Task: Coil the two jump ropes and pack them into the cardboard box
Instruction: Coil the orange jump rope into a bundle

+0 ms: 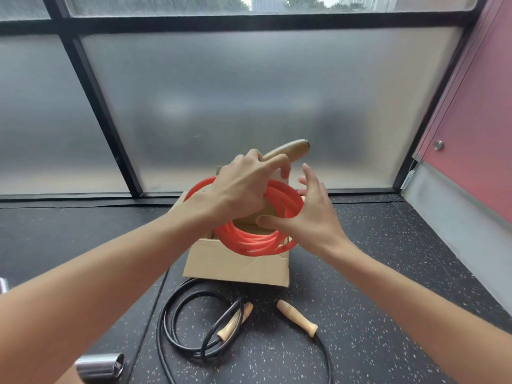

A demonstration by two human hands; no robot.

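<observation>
My left hand (241, 187) is gripping the orange rope (257, 239) in loops over the cardboard box (235, 264). My right hand (307, 214) is spread open, touching them. If I am letting go too soon, the loops could be springing out. The black rope (194, 322) is lying loose nearby.

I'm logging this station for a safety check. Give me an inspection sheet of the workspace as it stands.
Surface: black speckled floor, box on it.
Job's things: orange rope coiled, held over the open box; black rope loose on the floor before the box.
Clutter: metal cylinder at lower left.
Hands: left hand grips the orange rope and a wooden handle; right hand, fingers spread, touches the rope.
Cables: nothing seen.
Surroundings: frosted window, red panel.
</observation>
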